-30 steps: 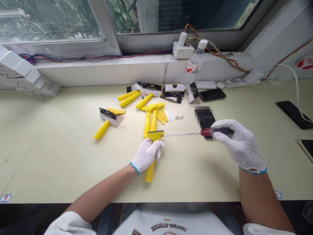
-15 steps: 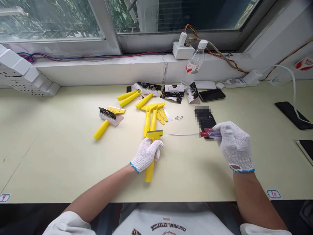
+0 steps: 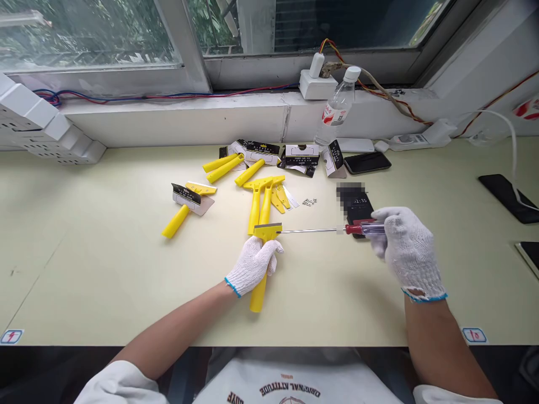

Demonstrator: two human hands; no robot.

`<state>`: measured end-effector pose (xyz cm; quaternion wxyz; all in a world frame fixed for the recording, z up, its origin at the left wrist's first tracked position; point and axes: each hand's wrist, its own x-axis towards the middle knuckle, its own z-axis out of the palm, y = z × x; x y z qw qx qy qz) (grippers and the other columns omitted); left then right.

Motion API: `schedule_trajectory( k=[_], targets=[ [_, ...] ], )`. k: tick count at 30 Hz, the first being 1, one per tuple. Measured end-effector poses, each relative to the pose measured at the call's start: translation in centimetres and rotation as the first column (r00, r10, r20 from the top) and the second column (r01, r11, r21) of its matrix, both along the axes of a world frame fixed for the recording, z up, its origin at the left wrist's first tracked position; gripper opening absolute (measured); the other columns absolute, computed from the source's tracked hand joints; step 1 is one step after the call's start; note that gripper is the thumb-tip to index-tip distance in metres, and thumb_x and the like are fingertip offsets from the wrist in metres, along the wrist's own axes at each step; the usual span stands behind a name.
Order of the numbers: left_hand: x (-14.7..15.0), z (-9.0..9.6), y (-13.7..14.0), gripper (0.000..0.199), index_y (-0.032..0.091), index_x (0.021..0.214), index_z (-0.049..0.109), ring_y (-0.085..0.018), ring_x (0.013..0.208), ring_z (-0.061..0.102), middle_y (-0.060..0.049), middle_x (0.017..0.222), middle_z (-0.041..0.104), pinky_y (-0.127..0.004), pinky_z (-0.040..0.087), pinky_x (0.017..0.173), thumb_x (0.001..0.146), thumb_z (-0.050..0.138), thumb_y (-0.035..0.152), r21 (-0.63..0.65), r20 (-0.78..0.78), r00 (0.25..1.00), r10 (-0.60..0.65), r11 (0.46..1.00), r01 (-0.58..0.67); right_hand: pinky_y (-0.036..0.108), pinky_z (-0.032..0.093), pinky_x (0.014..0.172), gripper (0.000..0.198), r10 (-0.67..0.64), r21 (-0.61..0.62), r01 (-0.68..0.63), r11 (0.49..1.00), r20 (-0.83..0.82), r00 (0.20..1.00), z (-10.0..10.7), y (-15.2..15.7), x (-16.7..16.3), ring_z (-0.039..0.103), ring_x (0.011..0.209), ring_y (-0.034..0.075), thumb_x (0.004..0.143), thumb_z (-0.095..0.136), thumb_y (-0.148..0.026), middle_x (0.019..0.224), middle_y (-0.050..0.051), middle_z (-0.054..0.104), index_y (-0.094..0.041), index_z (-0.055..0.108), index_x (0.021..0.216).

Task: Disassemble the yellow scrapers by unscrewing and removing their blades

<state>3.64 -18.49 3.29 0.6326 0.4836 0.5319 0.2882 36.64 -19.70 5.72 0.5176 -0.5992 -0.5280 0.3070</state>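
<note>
Gloved in white knit, my left hand (image 3: 255,261) is closed around the neck of a yellow scraper (image 3: 258,295), whose handle points toward me. A grey blade edge runs along the top of its head. My right hand (image 3: 407,252), also gloved, grips the clear and red handle of a screwdriver (image 3: 311,230). The long shaft lies level, and its tip meets the right side of the scraper head. Just beyond are two yellow scraper handles with heads (image 3: 264,182), loose yellow head plates (image 3: 278,201) and a small group of screws (image 3: 310,202).
At left lies another scraper (image 3: 176,221) with a card sleeve around it. Loose yellow handles (image 3: 224,168) and black-and-white packaging (image 3: 300,157) sit toward the back. A water bottle (image 3: 336,112) stands near the wall. Phones (image 3: 367,163) lie to the right.
My right hand has shifted slightly right and its fingers have loosened and turned on the screwdriver handle. The scraper and my left hand keep their place.
</note>
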Motion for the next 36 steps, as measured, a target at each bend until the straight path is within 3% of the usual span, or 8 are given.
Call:
schedule_trajectory(
  k=[4,6,9,11,15,20,26,36],
  targets=[
    [-0.1,-0.1,0.0,0.025,0.021,0.082,0.071,-0.016,0.048,0.053,0.003,0.046,0.058,-0.028,0.047,0.06,0.095,0.058,0.039,0.008,0.001,1.0,-0.007,1.0,0.007,0.027,0.049,0.046,0.031,-0.037,-0.107,0.048,0.993,0.104,0.994,0.5,-0.5,0.8,0.058,0.053,0.014,0.106,0.075,-0.056,0.07,-0.001,0.066,-0.025,0.078,0.101],
    [-0.1,-0.1,0.0,0.026,0.021,0.083,0.071,-0.016,0.049,0.053,0.003,0.046,0.058,-0.028,0.048,0.062,0.096,0.058,0.039,0.011,0.005,1.0,-0.017,1.0,0.017,0.028,0.057,0.058,0.019,0.068,-0.035,-0.064,0.997,0.153,0.986,1.0,-0.8,1.4,0.066,0.065,0.016,0.104,0.079,-0.045,0.082,0.001,0.073,-0.027,0.08,0.108],
    [-0.2,-0.2,0.0,0.026,0.02,0.084,0.071,-0.016,0.049,0.053,0.003,0.046,0.059,-0.028,0.049,0.062,0.097,0.057,0.038,0.014,0.015,0.999,-0.03,0.999,0.03,0.034,0.065,0.09,0.011,0.219,0.078,-0.24,0.968,0.219,0.951,1.3,-0.9,2.4,0.076,0.104,0.022,0.098,0.085,-0.03,0.115,0.007,0.078,-0.028,0.082,0.108],
    [-0.3,-0.3,0.0,0.027,0.02,0.086,0.072,-0.015,0.048,0.052,0.003,0.047,0.059,-0.028,0.048,0.061,0.098,0.056,0.039,0.02,0.03,0.999,-0.039,0.999,0.039,0.037,0.064,0.095,0.01,0.256,0.12,-0.28,0.953,0.18,0.95,1.0,-1.1,3.1,0.074,0.113,0.026,0.094,0.087,-0.024,0.114,0.007,0.076,-0.027,0.082,0.102],
    [-0.4,-0.5,0.0,0.029,0.019,0.085,0.071,-0.015,0.048,0.053,0.002,0.047,0.059,-0.028,0.049,0.063,0.1,0.055,0.039,0.035,0.054,0.998,-0.04,0.999,0.038,0.04,0.064,0.085,0.014,0.124,0.14,-0.12,0.983,-0.016,0.992,-0.4,-1.8,4.7,0.072,0.104,0.028,0.088,0.092,-0.024,0.104,0.008,0.072,-0.029,0.079,0.092],
    [-0.5,-0.2,0.0,0.029,0.019,0.086,0.072,-0.015,0.049,0.051,0.002,0.046,0.058,-0.027,0.048,0.063,0.1,0.057,0.039,0.023,0.102,0.993,-0.05,0.999,0.048,0.04,0.062,0.08,0.019,0.024,-0.039,-0.026,0.999,-0.058,0.998,-3.0,-3.4,5.7,0.071,0.09,0.025,0.084,0.092,-0.033,0.105,0.006,0.072,-0.031,0.075,0.093],
    [-0.7,0.3,-0.2,0.029,0.018,0.085,0.071,-0.013,0.044,0.045,0.002,0.045,0.056,-0.025,0.041,0.053,0.098,0.061,0.042,-0.044,0.22,0.973,-0.072,0.996,0.083,0.04,0.059,0.083,0.011,0.109,-0.167,-0.059,0.984,0.309,0.945,-5.3,-5.7,3.5,0.072,0.093,0.025,0.1,0.076,-0.037,0.106,0.005,0.075,-0.028,0.072,0.104],
    [-0.6,-0.9,1.0,0.036,0.016,0.083,0.072,-0.011,0.038,0.039,0.002,0.045,0.051,-0.022,0.038,0.043,0.099,0.067,0.048,-0.189,0.408,0.913,-0.021,0.976,0.107,0.048,0.057,0.092,0.006,0.125,0.058,-0.236,0.97,0.715,0.688,-4.6,-4.9,0.6,0.073,0.101,0.03,0.105,0.068,-0.023,0.108,0.008,0.077,-0.025,0.07,0.111]
  ],
)
